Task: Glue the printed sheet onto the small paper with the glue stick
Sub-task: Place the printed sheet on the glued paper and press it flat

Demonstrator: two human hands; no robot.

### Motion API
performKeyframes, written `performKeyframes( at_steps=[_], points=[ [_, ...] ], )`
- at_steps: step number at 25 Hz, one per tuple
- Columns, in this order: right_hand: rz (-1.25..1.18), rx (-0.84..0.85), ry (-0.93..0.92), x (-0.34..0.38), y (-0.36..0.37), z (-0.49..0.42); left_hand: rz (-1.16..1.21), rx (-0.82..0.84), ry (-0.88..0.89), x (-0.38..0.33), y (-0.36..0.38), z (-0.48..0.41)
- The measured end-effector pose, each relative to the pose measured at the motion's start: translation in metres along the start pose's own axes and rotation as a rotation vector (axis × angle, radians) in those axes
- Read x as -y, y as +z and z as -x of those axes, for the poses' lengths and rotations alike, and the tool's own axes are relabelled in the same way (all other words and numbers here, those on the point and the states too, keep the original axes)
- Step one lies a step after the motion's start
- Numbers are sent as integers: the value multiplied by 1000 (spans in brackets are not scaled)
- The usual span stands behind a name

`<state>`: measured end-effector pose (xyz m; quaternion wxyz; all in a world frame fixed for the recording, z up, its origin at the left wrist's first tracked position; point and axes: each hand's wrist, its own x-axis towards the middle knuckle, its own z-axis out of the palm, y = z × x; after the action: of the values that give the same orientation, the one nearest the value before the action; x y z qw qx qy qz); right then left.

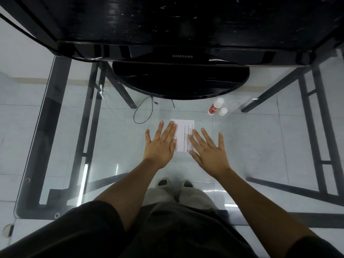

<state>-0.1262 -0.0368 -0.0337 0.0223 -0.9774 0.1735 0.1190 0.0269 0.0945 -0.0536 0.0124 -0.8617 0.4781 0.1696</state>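
A white printed sheet with lines of text lies flat on the glass table. My left hand rests flat with spread fingers over the sheet's left edge. Over its right edge my right hand lies flat, fingers apart. I cannot tell the small paper apart from the sheet. The glue stick, white with a red label, lies on the glass beyond the sheet to the right, and its white cap stands beside it.
A black monitor on a round black base stands at the far edge of the glass table. A thin black cable loops left of the sheet. Black table frame bars run under the glass on both sides.
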Motion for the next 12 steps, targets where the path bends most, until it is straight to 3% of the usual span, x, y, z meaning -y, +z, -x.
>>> performKeyframes(
  at_steps=[12],
  points=[
    [-52,95,-160,-35,1,-4,26,-13,3,1,4,-1]
  ],
)
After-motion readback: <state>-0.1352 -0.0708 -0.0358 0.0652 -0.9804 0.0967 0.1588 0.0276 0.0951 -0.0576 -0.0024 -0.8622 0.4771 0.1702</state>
